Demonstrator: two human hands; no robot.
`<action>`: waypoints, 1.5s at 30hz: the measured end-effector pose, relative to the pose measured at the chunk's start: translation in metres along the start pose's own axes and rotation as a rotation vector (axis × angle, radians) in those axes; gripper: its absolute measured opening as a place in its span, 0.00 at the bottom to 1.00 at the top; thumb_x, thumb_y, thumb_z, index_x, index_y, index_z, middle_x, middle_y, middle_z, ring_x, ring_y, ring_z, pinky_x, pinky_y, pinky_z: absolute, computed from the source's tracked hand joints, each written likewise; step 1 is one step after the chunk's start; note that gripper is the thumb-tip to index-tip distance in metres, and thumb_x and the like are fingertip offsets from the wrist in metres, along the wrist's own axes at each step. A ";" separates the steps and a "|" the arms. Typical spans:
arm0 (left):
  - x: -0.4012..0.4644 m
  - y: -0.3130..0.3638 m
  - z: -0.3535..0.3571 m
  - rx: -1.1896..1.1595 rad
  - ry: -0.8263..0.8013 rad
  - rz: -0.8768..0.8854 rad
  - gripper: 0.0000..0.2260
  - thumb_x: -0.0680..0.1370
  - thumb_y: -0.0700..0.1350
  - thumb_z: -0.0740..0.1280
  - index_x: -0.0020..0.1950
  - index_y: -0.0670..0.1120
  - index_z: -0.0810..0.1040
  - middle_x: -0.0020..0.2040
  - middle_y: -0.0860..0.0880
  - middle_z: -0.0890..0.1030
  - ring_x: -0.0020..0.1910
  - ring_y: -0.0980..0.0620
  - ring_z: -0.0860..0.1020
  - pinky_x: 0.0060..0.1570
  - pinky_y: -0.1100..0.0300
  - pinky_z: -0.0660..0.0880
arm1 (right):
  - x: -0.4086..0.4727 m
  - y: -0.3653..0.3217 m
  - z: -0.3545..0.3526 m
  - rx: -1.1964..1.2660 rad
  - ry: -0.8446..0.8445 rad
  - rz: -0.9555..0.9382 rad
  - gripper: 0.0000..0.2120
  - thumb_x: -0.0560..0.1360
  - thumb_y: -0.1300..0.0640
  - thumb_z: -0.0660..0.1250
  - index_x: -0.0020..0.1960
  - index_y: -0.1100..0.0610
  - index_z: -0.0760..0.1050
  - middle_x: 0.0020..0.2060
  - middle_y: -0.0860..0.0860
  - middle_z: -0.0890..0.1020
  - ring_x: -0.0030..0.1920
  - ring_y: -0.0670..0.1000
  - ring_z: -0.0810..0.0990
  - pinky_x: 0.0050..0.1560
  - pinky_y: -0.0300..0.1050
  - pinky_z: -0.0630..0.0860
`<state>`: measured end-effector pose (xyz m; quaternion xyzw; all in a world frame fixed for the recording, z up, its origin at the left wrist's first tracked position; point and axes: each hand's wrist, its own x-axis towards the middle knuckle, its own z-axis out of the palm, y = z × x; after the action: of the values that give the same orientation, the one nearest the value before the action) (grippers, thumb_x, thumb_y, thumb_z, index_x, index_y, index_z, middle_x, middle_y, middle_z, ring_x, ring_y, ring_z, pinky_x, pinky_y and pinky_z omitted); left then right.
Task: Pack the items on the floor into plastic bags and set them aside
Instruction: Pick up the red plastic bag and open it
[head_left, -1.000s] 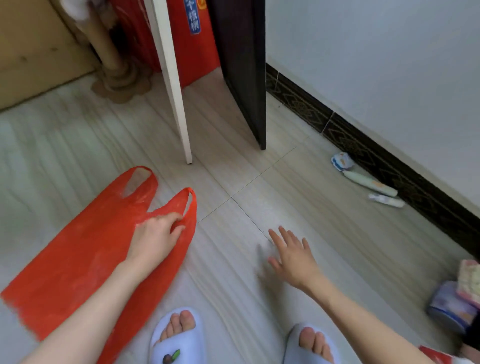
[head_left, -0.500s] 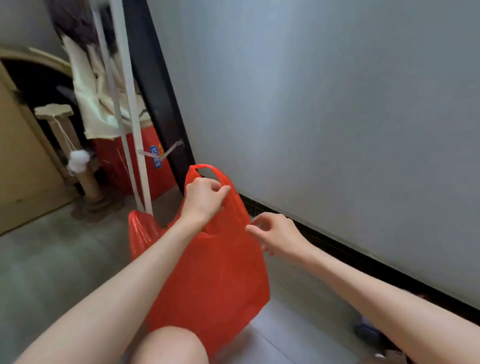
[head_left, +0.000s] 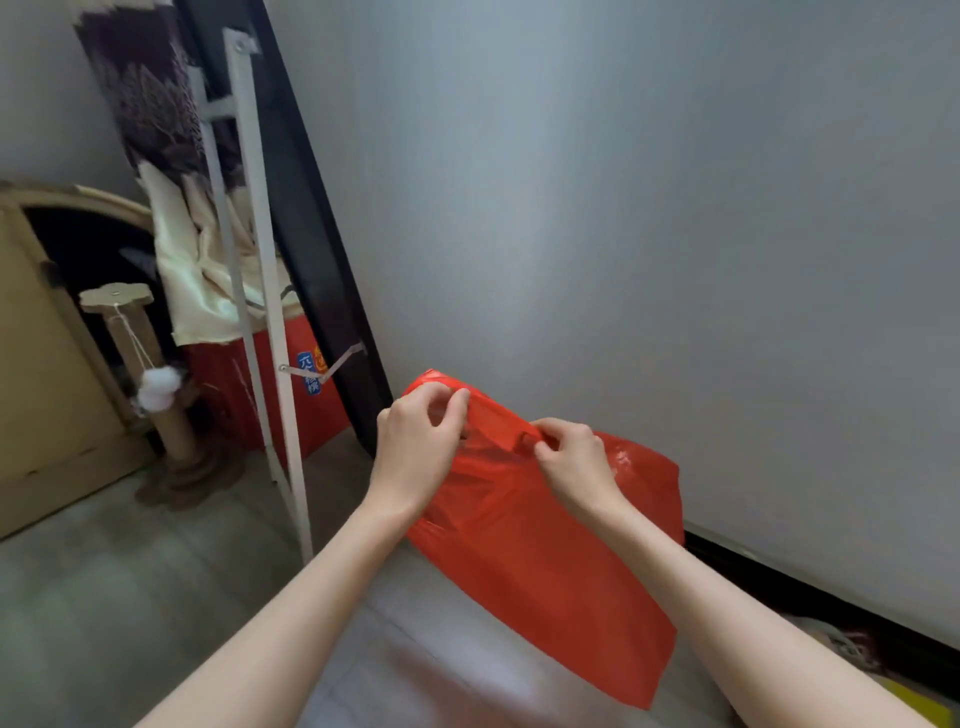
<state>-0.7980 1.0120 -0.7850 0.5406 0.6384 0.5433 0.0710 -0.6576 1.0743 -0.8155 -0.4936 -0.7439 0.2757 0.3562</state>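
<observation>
Both hands up: my left hand (head_left: 415, 447) and right hand (head_left: 574, 460) pinch the red plastic bag (head_left: 545, 561) top; bag hangs toward 5 o'clock.

A plain pale grey wall (head_left: 649, 208) fills the right side, edged below by a dark skirting board (head_left: 831, 597). The floor (head_left: 130, 597) is light wood-look tile. A black board (head_left: 311, 260) and a white folding frame (head_left: 260, 291) lean in the corner, beside a red box (head_left: 306, 410), a cream cloth (head_left: 202, 280) and a cardboard scratching post (head_left: 156, 389) with a white pompom (head_left: 158, 387).
</observation>
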 end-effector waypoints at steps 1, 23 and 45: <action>-0.001 -0.006 -0.004 0.026 0.040 0.166 0.07 0.76 0.43 0.66 0.39 0.42 0.78 0.37 0.49 0.82 0.37 0.59 0.79 0.43 0.65 0.75 | 0.003 -0.002 0.001 0.090 -0.044 0.048 0.10 0.75 0.64 0.61 0.47 0.58 0.81 0.45 0.54 0.84 0.48 0.52 0.80 0.45 0.41 0.69; -0.009 -0.042 -0.035 0.128 -0.117 0.462 0.13 0.76 0.49 0.63 0.42 0.41 0.79 0.37 0.51 0.79 0.39 0.60 0.75 0.53 0.60 0.72 | 0.007 -0.021 0.003 0.672 -0.256 0.283 0.03 0.75 0.58 0.65 0.44 0.57 0.74 0.37 0.51 0.78 0.34 0.47 0.75 0.36 0.41 0.71; 0.001 -0.030 -0.062 -0.146 -0.016 -0.296 0.14 0.75 0.51 0.66 0.37 0.43 0.82 0.36 0.43 0.83 0.39 0.45 0.81 0.46 0.47 0.77 | -0.012 -0.040 0.001 0.360 -0.086 0.167 0.09 0.69 0.69 0.65 0.42 0.57 0.79 0.39 0.54 0.81 0.39 0.49 0.77 0.43 0.43 0.71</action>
<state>-0.8590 0.9802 -0.7831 0.4384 0.6692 0.5676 0.1944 -0.6766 1.0488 -0.7886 -0.4698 -0.6537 0.4536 0.3823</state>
